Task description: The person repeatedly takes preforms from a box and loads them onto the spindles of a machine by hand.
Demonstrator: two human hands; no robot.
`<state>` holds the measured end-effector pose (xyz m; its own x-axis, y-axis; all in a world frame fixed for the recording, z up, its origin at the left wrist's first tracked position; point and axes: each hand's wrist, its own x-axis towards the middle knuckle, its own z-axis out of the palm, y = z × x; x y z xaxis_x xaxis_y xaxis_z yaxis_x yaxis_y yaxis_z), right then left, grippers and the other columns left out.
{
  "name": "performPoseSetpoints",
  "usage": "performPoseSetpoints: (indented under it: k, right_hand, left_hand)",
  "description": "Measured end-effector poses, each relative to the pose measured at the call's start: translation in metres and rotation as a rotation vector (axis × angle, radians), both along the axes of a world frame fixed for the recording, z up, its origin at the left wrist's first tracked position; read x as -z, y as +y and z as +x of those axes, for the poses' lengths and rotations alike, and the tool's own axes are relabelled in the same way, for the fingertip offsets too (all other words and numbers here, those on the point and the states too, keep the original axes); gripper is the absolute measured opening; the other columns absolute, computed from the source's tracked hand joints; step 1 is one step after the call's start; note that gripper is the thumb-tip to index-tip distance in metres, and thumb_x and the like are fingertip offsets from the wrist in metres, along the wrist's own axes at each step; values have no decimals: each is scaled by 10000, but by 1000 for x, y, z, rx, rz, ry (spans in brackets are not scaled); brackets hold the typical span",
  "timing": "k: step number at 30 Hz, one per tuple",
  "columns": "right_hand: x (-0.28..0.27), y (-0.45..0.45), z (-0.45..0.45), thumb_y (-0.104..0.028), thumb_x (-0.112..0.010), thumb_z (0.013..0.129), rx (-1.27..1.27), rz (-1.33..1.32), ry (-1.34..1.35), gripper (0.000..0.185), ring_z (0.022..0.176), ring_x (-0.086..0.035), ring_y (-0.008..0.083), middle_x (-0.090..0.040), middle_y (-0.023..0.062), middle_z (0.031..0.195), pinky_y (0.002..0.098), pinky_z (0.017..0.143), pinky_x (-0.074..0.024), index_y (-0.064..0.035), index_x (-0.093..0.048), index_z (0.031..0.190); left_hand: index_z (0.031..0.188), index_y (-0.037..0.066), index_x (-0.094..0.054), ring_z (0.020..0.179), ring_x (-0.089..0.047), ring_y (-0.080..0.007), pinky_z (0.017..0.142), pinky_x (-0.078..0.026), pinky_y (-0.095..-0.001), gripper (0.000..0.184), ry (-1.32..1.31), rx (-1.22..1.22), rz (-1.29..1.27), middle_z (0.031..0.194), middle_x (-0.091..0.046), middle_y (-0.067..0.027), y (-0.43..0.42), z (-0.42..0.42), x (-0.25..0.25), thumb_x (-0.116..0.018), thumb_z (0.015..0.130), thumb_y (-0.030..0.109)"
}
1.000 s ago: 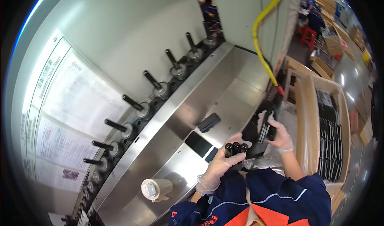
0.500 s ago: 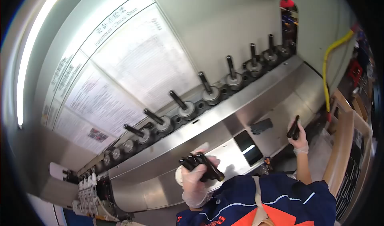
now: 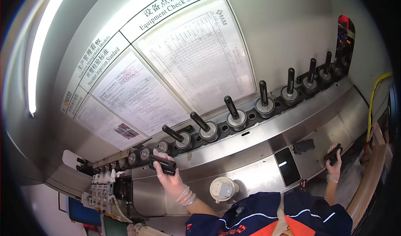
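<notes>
Head | left hand (image 3: 171,181): fingers clamped on black tubes (image 3: 165,165), near spindle row (image 3: 237,121) | right hand (image 3: 333,168): fingers clamped on dark tubes (image 3: 333,153) | cup (image 3: 223,190) between

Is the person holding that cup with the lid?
No, the cup stands on the metal ledge, while the left hand and right hand hold black tubes.

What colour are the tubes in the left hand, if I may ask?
The tubes are black, clearest in the head view.
</notes>
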<state>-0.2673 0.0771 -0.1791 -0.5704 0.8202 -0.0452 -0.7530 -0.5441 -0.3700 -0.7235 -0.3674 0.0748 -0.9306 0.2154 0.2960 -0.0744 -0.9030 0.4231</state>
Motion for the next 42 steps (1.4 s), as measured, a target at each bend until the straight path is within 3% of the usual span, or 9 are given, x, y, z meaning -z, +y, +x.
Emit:
performPoseSetpoints:
  k: [11, 16, 18, 19, 20, 22, 30, 36, 42]
  right_hand:
    - [0, -8, 2, -159, -490, 968, 81, -7, 125, 497, 1158, -525, 190, -540, 86, 1265, 322, 1010, -419, -70, -316, 1425]
    - [-15, -7, -4, -175, -483, 973, -38, 261, 45, 387, 1189, -510, 196, -516, 73, 1306, 282, 845, -534, -38, -436, 1332]
    - [-2, -5, -1, -190, -469, 978, 319, 205, -289, 363, 1215, -497, 211, -521, 90, 1305, 288, 738, -571, -47, -464, 1311]
    - [-28, -13, -13, -200, -460, 979, 346, 319, -355, 361, 1212, -505, 219, -545, 95, 1277, 282, 703, -577, -44, -466, 1305]
    - [-69, -9, -10, -182, -477, 968, 10, 183, -105, 357, 1202, -516, 221, -550, 90, 1273, 305, 812, -555, -46, -472, 1298]
    - [-111, -8, -25, -172, -511, 949, 170, 191, -261, 362, 1162, -541, 218, -550, 84, 1258, 338, 918, -502, -34, -468, 1281]
    - [-334, -76, -187, -40, -627, 816, 128, 1159, -486, 316, 999, -566, 209, -571, 73, 1041, 361, 927, -430, -51, -490, 1100]
    - [-313, -75, -308, -39, -650, 866, 173, 1142, -325, 307, 900, -544, 67, -584, 5, 1018, 226, 814, -453, -65, -499, 1132]
    - [-292, -62, -333, -200, -686, 850, 468, 1409, -895, 471, 861, -661, 241, -663, 169, 949, 337, 762, -501, 13, -480, 1217]
  left_hand:
    - [1277, 16, -433, 994, -538, -199, 878, -480, -354, 453, -44, -111, -116, 1109, -559, -102, 10, 7, -1, -617, 893, 170]
    - [1286, 9, -421, 974, -539, -189, 857, -480, -340, 494, -69, -103, -104, 1074, -546, -87, 7, 7, -1, -641, 875, 172]
    - [1290, 7, -415, 960, -537, -182, 845, -480, -332, 513, -93, -81, -88, 1051, -536, -77, 3, 7, 1, -654, 867, 174]
    - [1291, 4, -410, 942, -530, -172, 831, -476, -322, 527, -88, -15, -52, 1027, -519, -66, -1, 6, 3, -663, 861, 177]
    - [1291, 2, -404, 925, -524, -162, 816, -472, -313, 541, -82, 51, -19, 1002, -503, -55, -4, 4, 6, -671, 856, 179]
    - [1308, 4, -387, 924, -513, -162, 820, -473, -318, 563, -18, 108, 1, 990, -493, -50, -7, -2, 13, -674, 855, 177]
    - [1258, -15, -446, 904, -531, -180, 829, -466, -331, 607, 132, -77, -300, 986, -541, -76, 1, 3, 6, -731, 756, 177]
    - [1281, -62, -448, 1025, -562, -224, 924, -463, -349, 554, 243, -446, -613, 1119, -563, -144, 4, 5, -34, -669, 802, 109]
    - [1122, -57, -570, 919, -589, -183, 886, -469, -339, 377, 280, -558, -721, 1005, -616, -110, 8, -16, -67, -666, 762, 4]
